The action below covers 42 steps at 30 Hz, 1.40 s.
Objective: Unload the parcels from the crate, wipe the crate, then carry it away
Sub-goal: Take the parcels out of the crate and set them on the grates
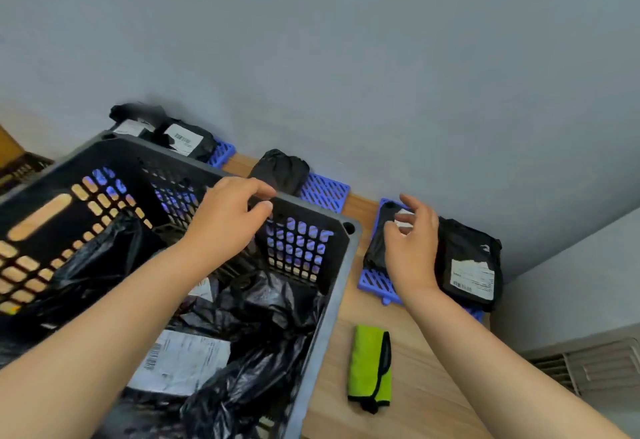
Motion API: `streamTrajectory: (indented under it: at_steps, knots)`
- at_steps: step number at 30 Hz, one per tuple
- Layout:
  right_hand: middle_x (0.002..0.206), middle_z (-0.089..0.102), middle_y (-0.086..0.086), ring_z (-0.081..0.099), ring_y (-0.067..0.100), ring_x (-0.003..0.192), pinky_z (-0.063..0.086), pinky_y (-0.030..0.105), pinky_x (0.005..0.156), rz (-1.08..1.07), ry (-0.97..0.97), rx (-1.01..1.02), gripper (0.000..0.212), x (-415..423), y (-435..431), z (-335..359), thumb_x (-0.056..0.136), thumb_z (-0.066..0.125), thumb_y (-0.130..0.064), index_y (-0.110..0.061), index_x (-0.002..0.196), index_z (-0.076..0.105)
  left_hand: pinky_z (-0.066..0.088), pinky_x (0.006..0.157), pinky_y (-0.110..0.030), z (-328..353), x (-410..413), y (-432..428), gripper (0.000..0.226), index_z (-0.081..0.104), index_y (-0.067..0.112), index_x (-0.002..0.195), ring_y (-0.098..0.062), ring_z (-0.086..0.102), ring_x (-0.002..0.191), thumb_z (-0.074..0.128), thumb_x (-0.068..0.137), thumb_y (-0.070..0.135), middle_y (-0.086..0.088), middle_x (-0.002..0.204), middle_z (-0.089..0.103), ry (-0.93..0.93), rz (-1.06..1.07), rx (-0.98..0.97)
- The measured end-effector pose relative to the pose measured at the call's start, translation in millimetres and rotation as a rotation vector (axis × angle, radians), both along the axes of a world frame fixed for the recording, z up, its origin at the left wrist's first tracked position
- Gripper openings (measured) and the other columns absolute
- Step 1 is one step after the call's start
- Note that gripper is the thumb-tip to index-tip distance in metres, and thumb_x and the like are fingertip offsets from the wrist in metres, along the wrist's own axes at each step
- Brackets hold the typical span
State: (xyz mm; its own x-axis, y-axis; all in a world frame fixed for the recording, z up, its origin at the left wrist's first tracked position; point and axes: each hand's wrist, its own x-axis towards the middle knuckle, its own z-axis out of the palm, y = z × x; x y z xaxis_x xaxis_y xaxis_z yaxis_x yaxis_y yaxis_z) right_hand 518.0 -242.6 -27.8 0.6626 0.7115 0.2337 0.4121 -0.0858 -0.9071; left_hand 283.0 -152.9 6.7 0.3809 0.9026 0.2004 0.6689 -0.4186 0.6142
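A dark grey perforated crate (341, 265) fills the lower left and holds several black-bagged parcels (256, 317), one with a white label (180, 359). My left hand (228, 217) hovers over the crate's far wall with curled fingers, holding nothing. My right hand (412, 248) is open above a black parcel (467, 262) lying on a blue slatted pallet (375, 282) to the right of the crate. More black parcels lie on blue pallets by the wall, one in the middle (280, 170) and two at the left (187, 140). A folded green cloth (370, 366) lies on the wooden surface.
A grey wall runs behind the pallets. The wooden surface (415, 386) extends right of the crate. A white ledge and a metal grille (588, 366) sit at the lower right. A brown box edge shows at far left (7, 147).
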Motion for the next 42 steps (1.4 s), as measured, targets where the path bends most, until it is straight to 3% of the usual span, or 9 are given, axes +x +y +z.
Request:
streamTrajectory:
  at_steps: [4,8,10,14,17,22,29,35,42]
  knots:
    - [0.114,0.048,0.003,0.052,0.001,0.095,0.045,0.02,0.088,0.076,-0.063,0.097,0.043,-50.8,10.5,20.0,0.081,0.053,0.005,-0.02,0.116,0.053,0.04,0.08,-0.026,-7.1,-58.7,14.9,0.021,0.065,0.023,0.111,-0.009,0.054,0.097,0.054,0.093,0.021,0.011,0.102,0.059,-0.001,0.078,-0.071]
    - [0.101,0.055,-0.018,0.057,0.009,0.096,0.046,0.029,0.088,0.287,-0.196,0.046,0.032,-107.4,16.9,29.5,0.079,0.053,-0.009,-0.026,0.105,0.06,0.043,0.079,-0.029,-18.5,-108.8,28.9,0.02,0.066,0.022,0.108,-0.01,0.056,0.092,0.054,0.092,0.02,0.008,0.104,0.064,0.026,0.117,-0.113]
    - [0.103,0.059,-0.018,0.056,0.004,0.098,0.047,0.028,0.088,0.492,-0.241,-0.187,0.028,-131.2,16.7,34.0,0.084,0.059,-0.018,-0.028,0.111,0.061,0.045,0.084,-0.033,-24.7,-124.9,33.5,0.019,0.066,0.023,0.107,-0.012,0.056,0.099,0.054,0.091,0.02,0.008,0.105,0.065,0.047,0.099,-0.138]
    - [0.145,0.039,-0.004,0.041,0.017,0.13,0.038,0.037,0.104,0.787,-0.607,-0.766,0.082,-159.9,16.2,24.1,0.08,0.066,-0.051,-0.028,0.147,0.024,0.046,0.09,-0.035,-38.6,-146.0,38.4,0.02,0.066,0.023,0.108,-0.013,0.054,0.107,0.054,0.092,0.021,0.008,0.107,0.064,0.06,0.038,-0.176]
    - [0.149,0.031,0.002,0.037,0.027,0.132,0.037,0.044,0.103,0.825,-0.912,-0.962,0.097,-167.5,14.8,2.3,0.078,0.065,-0.055,-0.024,0.151,0.01,0.044,0.087,-0.031,-47.5,-156.5,41.2,0.02,0.065,0.025,0.108,-0.011,0.053,0.104,0.054,0.091,0.022,0.008,0.106,0.062,0.06,0.019,-0.212]
    - [0.113,0.055,0.004,0.056,0.027,0.095,0.038,0.033,0.066,0.632,-1.144,-0.94,0.048,-172.1,11.1,-7.4,0.082,0.065,-0.03,-0.017,0.123,0.042,0.04,0.077,-0.026,-51.5,-158.7,39.9,0.019,0.063,0.027,0.108,-0.007,0.052,0.095,0.052,0.093,0.023,0.013,0.103,0.061,0.03,-0.048,-0.275]
    - [0.077,0.057,-0.006,0.055,0.017,0.07,0.042,0.032,0.06,0.378,-0.568,-0.683,0.021,-167.2,13.0,33.2,0.077,0.066,-0.036,-0.023,0.086,0.053,0.042,0.079,-0.025,-47.6,-153.8,35.6,0.027,0.055,0.027,0.12,-0.008,0.053,0.094,0.05,0.093,0.03,0.013,0.11,0.059,-0.13,-0.041,-0.347]
    - [0.09,0.07,-0.008,0.068,0.009,0.079,0.055,0.029,0.073,0.228,0.205,-0.307,0.02,-171.0,9.9,54.5,0.081,0.073,-0.019,-0.032,0.087,0.058,0.036,0.096,-0.03,-43.4,-149.4,36.2,0.064,0.031,0.012,0.142,-0.014,0.043,0.117,0.062,0.089,0.029,-0.002,0.135,0.044,-0.33,0.113,-0.451]
    - [0.097,0.074,0.0,0.071,0.019,0.087,0.055,0.037,0.08,0.12,0.613,-0.181,0.023,-185.9,4.0,36.4,0.085,0.069,-0.019,-0.017,0.107,0.063,0.038,0.093,-0.033,-30.4,-145.8,28.5,0.086,0.012,0.017,0.147,-0.024,0.041,0.127,0.068,0.084,0.035,-0.002,0.145,0.033,-0.481,0.095,-0.721]
